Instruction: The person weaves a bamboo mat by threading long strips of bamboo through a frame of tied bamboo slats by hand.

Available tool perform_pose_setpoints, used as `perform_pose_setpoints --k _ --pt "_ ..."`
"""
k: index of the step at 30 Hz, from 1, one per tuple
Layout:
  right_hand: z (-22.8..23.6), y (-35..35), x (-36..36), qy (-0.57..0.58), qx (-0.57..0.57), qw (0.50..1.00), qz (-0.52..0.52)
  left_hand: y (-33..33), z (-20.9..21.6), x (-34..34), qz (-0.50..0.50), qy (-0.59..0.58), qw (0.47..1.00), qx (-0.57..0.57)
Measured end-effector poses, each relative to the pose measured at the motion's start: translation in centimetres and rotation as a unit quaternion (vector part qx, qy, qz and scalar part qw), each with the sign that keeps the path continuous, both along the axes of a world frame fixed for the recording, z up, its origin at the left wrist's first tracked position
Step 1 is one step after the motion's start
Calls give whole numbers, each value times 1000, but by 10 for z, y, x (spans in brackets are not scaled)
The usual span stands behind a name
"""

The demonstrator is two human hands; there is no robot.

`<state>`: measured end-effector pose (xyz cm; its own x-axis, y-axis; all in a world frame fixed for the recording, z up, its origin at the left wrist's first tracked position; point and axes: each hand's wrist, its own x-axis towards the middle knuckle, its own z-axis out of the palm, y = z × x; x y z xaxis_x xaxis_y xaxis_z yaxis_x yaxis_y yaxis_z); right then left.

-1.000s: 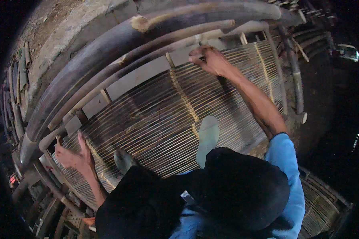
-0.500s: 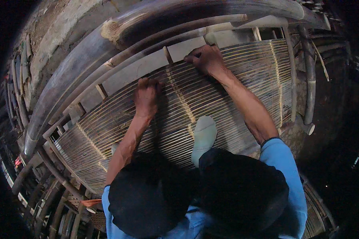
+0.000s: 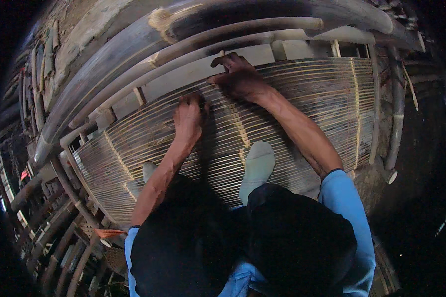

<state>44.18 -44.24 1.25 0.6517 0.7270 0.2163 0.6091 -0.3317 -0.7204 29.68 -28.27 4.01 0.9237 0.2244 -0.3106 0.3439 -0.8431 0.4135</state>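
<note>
Beneath me spreads a slatted panel (image 3: 302, 99) of thin, pale strips set in rows, with woven bands crossing them. My left hand (image 3: 189, 116) is closed, its fingers curled down at the panel's far part, left of the middle band (image 3: 240, 128). Whatever its fingertips hold is hidden. At the far edge, my right hand (image 3: 240, 81) reaches over the top of that band, thumb and fingers apart. Its fingers are beside the tip of a short stake (image 3: 222, 53), and its thumb is close to the outermost strips.
Thick bamboo poles (image 3: 99, 94) curve along the far side. A socked foot (image 3: 259, 161) rests on the panel between my arms. More poles (image 3: 69, 247) lie at the lower left, near an orange strip (image 3: 109, 232). An upright pole (image 3: 395, 114) stands to the right.
My right hand has moved left to the middle band's top, and its fingers have spread. My left hand has come slightly nearer and right. The whole view has shifted a little.
</note>
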Motion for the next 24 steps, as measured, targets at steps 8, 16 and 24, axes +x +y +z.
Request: perform_pose_setpoints --k 8,16,24 --pt "-32 30 -10 -117 -105 986 56 8 -25 -37 -63 -102 987 105" --pt "24 12 -45 -85 5 994 71 10 45 -19 111 -24 970 -217" --pt "59 -15 -62 24 103 991 78 39 143 -27 -62 -23 933 -353"
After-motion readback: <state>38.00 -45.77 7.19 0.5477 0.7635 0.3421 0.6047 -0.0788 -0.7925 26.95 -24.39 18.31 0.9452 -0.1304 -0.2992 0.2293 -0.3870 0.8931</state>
